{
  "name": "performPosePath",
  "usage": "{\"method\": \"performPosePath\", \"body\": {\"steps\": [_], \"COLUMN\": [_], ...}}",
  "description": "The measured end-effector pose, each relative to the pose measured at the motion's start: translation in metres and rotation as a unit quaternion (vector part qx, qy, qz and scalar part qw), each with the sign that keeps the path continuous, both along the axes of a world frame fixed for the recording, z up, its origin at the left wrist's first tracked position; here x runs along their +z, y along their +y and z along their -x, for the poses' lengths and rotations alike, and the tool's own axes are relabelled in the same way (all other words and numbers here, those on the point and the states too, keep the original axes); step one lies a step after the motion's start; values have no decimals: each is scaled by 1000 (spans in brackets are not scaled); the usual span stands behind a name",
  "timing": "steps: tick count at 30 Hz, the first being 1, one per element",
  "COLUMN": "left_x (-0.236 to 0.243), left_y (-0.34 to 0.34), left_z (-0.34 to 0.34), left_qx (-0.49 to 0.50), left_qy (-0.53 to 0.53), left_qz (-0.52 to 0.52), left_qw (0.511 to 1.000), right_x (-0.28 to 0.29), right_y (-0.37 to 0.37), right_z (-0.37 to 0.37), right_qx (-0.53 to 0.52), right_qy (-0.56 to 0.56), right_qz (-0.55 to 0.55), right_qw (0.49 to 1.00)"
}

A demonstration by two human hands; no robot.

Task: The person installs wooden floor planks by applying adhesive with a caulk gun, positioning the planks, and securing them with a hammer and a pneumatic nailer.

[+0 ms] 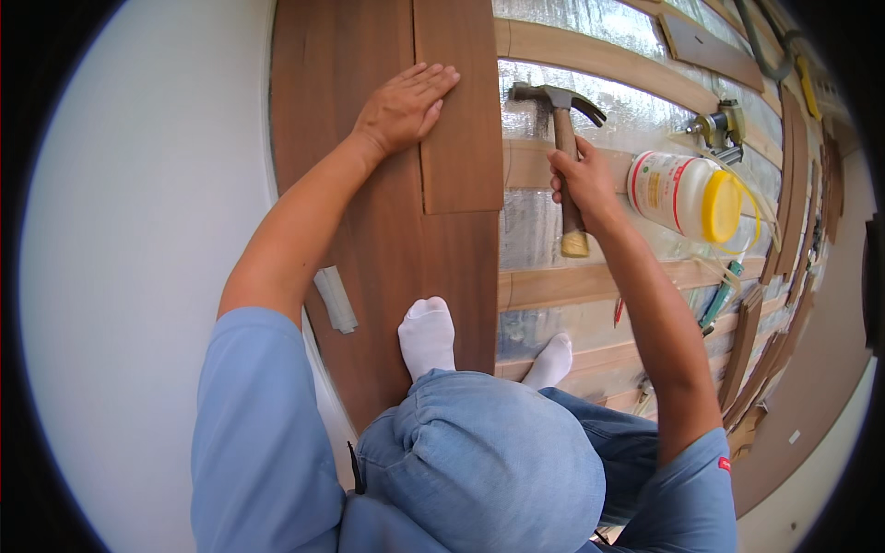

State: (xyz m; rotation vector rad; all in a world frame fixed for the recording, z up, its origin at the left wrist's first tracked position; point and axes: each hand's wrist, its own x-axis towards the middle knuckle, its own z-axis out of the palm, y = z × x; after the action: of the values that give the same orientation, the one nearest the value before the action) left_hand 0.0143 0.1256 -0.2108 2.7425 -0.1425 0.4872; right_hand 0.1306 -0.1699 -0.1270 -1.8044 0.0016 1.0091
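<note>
My left hand (pixel 406 106) lies flat across the seam between two brown wooden floorboards, its fingers stretched out over the right-hand floorboard (pixel 464 138). In my right hand (pixel 583 175) is a claw hammer (pixel 557 100), gripped round its wooden handle, with the head pointing away from me. The hammer is held over the wooden battens and silvery sheeting, just right of the boards' edge. That right-hand board's near end stops partway down, beside the wider brown floorboard (pixel 369 230).
On the right lie a white plastic jar (pixel 659 192) with a yellow lid, a nail gun (pixel 722 127) and a teal-handled tool (pixel 722 297). Loose boards (pixel 793 184) are farther right. A white wall (pixel 157 230) borders the floor on the left. Pale battens (pixel 590 284) cross the sheeting.
</note>
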Motion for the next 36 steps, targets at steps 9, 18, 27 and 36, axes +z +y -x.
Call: {"method": "performPosePath", "body": {"steps": [9,18,27,36], "left_x": [1,-2,2,4], "left_y": [-1,0,-1,0], "left_z": [1,-1,-1,-2], "left_qx": [7,10,25,26], "left_qy": [-8,-17,-25,-53], "left_qz": [3,-13,-15,-20], "left_qw": [1000,1000,999,998], "right_x": [-12,-11,-11,-13], "right_y": [-4,-7,-4,10], "right_z": [16,23,20,16], "right_qx": [10,-21,-15,28], "right_qy": [-27,-47,-34,-55], "right_qz": [4,13,11,3], "right_qw": [1000,999,999,998]}}
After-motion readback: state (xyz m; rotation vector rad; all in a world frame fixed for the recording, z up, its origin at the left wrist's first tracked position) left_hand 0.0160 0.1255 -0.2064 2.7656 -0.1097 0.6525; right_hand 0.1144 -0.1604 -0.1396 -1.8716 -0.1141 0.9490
